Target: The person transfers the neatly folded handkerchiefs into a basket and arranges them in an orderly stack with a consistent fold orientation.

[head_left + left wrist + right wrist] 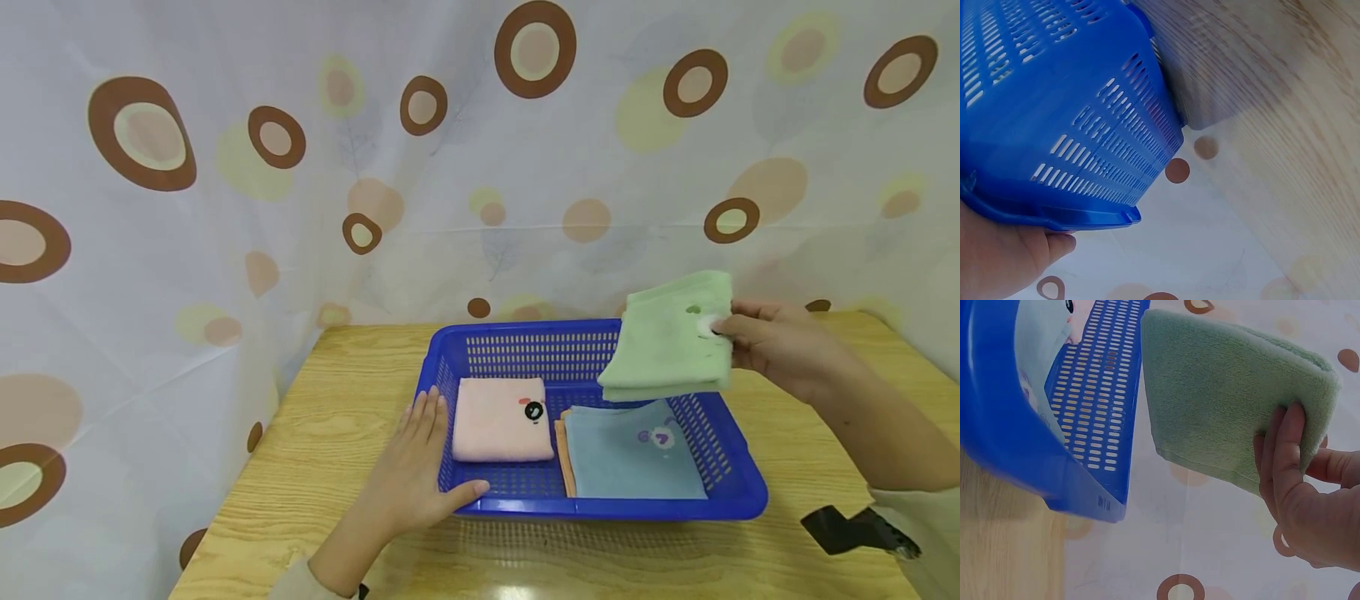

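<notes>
A folded green towel point(667, 342) hangs above the right back part of a blue plastic basket point(600, 507). My right hand point(776, 337) pinches its right edge, thumb on the front and fingers behind; the right wrist view shows those fingers against the towel point(1222, 394). Inside the basket, a folded pink towel point(498, 425) lies at the left. A folded blue towel point(622, 450) lies at the right, with an orange towel point(567, 458) showing from under it. My left hand point(412, 467) rests on the basket's left front corner, fingers straight along the rim and thumb over the front edge.
The basket stands on a wood-grain table point(322, 433). Behind and to the left hangs a pale curtain point(450, 167) with brown rings and coloured spots. A black strap point(858, 532) is at my right sleeve.
</notes>
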Demonstrator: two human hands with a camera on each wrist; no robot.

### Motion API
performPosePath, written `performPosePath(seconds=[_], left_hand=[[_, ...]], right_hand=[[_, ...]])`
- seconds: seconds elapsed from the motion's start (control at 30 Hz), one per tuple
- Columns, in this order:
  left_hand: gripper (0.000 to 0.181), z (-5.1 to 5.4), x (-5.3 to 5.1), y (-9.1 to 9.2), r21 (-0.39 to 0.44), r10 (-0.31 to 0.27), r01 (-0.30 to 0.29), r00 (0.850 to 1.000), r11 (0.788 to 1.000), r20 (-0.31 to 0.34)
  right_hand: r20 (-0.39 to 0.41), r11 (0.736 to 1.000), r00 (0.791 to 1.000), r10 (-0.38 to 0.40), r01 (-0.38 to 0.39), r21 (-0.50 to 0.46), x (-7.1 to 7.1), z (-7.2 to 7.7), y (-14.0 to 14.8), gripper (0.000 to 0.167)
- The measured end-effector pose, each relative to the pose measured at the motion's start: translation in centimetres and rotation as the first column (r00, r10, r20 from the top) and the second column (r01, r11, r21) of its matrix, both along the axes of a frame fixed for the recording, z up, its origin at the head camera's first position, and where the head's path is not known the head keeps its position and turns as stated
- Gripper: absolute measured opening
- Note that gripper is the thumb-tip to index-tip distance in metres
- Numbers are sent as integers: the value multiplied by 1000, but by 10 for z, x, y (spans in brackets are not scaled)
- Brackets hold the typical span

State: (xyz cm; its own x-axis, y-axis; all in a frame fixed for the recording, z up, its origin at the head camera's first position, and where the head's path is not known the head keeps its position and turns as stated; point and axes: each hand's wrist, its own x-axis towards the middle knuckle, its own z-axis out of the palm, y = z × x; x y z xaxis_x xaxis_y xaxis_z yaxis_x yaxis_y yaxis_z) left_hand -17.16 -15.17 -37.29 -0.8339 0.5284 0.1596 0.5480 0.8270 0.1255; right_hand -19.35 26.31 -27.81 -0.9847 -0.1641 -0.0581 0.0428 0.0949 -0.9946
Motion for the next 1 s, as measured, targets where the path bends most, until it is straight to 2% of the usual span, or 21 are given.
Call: performPosePath(seconds=[0.07, 0.3, 0.77, 1.0], left_hand=[[104, 0, 0, 0, -8, 5, -5, 1000, 1000, -7], [106, 0, 0, 0, -10, 31, -31, 999, 999, -11], [108, 1, 1, 1, 9, 80, -80, 996, 997, 44], [108, 1, 0, 1, 16, 82, -83, 995, 996, 65]], right_hand=[[13, 1000, 1000, 3, -3, -4, -1, -1, -4, 24], [32, 995, 999, 15, -19, 97, -1, 1, -16, 62], [21, 989, 999, 42, -45, 143, -4, -4, -28, 56], [32, 991, 998, 51, -55, 126, -4, -4, -35, 58]])
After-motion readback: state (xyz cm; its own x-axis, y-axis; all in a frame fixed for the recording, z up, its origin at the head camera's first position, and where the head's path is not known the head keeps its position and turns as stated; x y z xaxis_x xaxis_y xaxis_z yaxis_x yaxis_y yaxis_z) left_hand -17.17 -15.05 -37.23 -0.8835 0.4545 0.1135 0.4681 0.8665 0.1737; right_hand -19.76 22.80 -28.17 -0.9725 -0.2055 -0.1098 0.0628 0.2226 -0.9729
